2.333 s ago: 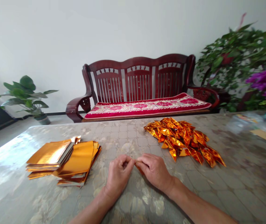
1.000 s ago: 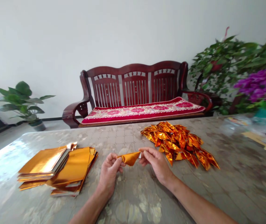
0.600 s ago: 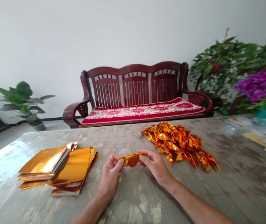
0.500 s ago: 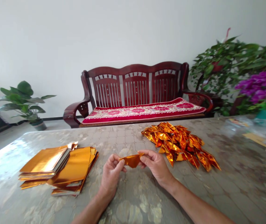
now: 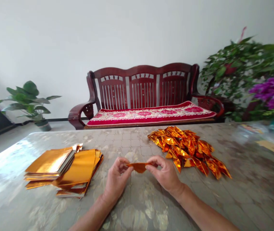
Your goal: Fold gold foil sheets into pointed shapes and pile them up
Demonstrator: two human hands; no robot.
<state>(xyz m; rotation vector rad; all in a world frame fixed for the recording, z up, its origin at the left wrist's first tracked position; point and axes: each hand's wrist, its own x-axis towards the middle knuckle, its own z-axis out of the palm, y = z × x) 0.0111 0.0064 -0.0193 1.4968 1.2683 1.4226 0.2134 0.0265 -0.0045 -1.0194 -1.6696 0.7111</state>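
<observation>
Between my two hands is a small folded piece of gold foil paper (image 5: pixel 140 167), held level with its lower edge narrowing downward. My left hand (image 5: pixel 118 176) pinches its left tip between thumb and fingers. The right tip is gripped the same way by my right hand (image 5: pixel 164 173). To the left lie stacks of flat gold foil sheets (image 5: pixel 80 168), some showing pale undersides. Beyond my right hand spreads a heap of folded gold foil pieces (image 5: pixel 187 146), pointed at their ends.
Everything rests on a patterned grey table (image 5: pixel 117 141). Plastic bags and card pieces (image 5: pixel 271 147) lie at its right end. Behind stands a dark red wooden bench (image 5: pixel 143 93) with a floral cover (image 5: pixel 151 114). Potted plants (image 5: pixel 28 99) and purple flowers (image 5: pixel 272 89) flank it.
The view has shifted a little. The folded paper has turned so that its top edge looks straighter and more level. Both hands still pinch its ends.
</observation>
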